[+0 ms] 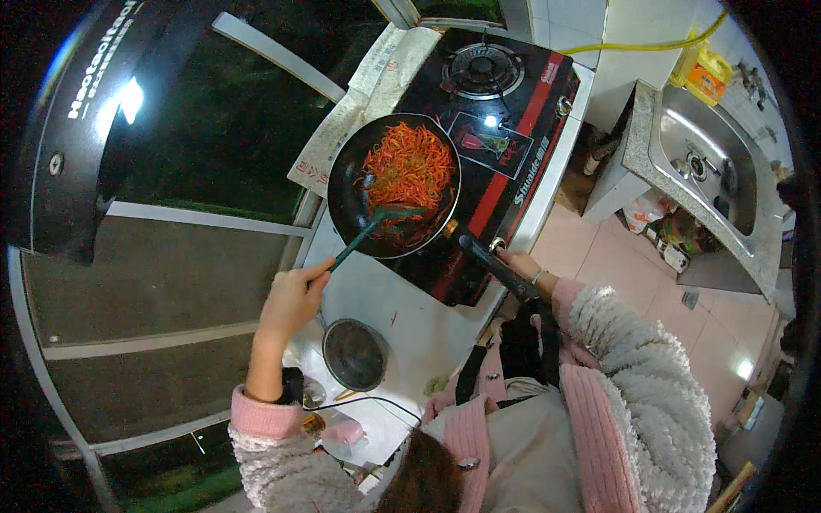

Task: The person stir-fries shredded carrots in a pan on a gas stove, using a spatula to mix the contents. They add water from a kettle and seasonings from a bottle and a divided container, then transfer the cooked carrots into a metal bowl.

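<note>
My left hand (295, 298) grips the handle of a dark green spatula (361, 236). The spatula's blade rests among orange-red shredded vegetables (410, 168) in a black wok (344, 186) on the near burner, which the wok hides. The wok's black handle (490, 260) points towards my body. My right hand (523, 266) is beside this handle, its fingers at the front control knob (497, 245) of the black gas stove (465, 215); whether they grip it is unclear. The flame cannot be seen.
A second burner (483, 69) is beyond the wok. A dark bowl-like pan (354, 354) stands on the white counter (410, 327), near a black cable (378, 399) and a pink item (346, 433). A range hood (70, 147) hangs at left; a steel sink (737, 192) is at right.
</note>
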Demonstrator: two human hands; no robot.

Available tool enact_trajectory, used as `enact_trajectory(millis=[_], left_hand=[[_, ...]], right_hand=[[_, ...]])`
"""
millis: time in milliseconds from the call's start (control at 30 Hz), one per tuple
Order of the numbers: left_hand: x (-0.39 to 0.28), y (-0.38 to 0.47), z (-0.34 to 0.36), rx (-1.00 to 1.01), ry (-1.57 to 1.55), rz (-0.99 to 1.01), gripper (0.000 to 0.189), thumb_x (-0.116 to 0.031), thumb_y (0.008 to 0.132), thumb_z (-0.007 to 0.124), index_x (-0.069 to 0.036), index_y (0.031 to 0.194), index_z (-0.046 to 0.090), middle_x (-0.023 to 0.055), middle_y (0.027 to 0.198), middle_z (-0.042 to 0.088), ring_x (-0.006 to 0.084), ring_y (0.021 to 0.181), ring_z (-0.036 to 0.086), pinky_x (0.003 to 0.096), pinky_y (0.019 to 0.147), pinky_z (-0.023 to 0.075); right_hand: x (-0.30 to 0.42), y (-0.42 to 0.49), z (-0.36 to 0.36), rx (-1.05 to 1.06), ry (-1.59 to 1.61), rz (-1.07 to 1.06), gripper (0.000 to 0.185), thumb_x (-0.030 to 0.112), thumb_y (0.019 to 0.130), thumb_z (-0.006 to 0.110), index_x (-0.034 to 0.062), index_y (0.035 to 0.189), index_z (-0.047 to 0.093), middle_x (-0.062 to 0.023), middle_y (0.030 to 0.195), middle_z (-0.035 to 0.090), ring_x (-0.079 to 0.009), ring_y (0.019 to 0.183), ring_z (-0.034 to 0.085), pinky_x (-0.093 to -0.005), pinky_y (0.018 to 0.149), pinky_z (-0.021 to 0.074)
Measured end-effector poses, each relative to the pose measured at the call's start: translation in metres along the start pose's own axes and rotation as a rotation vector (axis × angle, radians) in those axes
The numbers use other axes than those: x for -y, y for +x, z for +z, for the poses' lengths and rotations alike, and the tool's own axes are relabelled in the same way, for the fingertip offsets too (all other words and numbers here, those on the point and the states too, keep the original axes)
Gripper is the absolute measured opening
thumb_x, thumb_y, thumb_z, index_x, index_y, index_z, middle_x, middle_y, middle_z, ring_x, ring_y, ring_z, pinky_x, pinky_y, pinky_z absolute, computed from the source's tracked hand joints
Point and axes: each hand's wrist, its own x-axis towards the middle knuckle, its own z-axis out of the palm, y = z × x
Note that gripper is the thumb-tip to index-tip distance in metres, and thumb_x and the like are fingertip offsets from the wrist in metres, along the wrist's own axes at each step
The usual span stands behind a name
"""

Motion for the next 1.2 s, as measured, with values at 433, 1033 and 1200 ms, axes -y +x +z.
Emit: enact_trajectory(millis=[433,1033,1200], left_hand=[[0.017,0.079,-0.004,-0.295,0.034,0.138,0.033,-0.014,0.084,0.064,-0.005,0.116,0.064,0.0172,0.073,0.063,0.0271,0.063,0.061,0.0361,0.058,0.0465],[0.037,-0.027,0.105,-0.193,-0.168,0.026,0.045,-0.011,0.082,0.065,-0.007,0.126,0.055,0.0184,0.116,0.056,0.0359,0.105,0.056,0.0417,0.089,0.047],[0.037,-0.049,0.141,-0.73,-0.034,0.091,0.052,-0.034,0.086,0.061,-0.007,0.13,0.052,0.0155,0.132,0.048,0.0335,0.12,0.047,0.0471,0.1,0.0353]], right_hand=[[0.018,0.001,0.002,0.298,0.795,0.29,0.057,0.052,0.096,0.038,-0.0007,0.101,0.06,-0.0064,0.084,0.065,-0.0195,0.066,0.06,-0.0317,0.063,0.0535],[0.152,-0.134,0.012,0.451,0.31,0.152,0.062,0.06,0.094,0.033,0.0099,0.117,0.06,0.0004,0.075,0.054,-0.0149,0.064,0.048,-0.0282,0.058,0.0392],[0.155,-0.148,0.016,0.337,0.308,0.152,0.056,0.056,0.095,0.04,0.0074,0.115,0.057,-0.0015,0.072,0.051,-0.013,0.055,0.043,-0.0279,0.048,0.0339]])
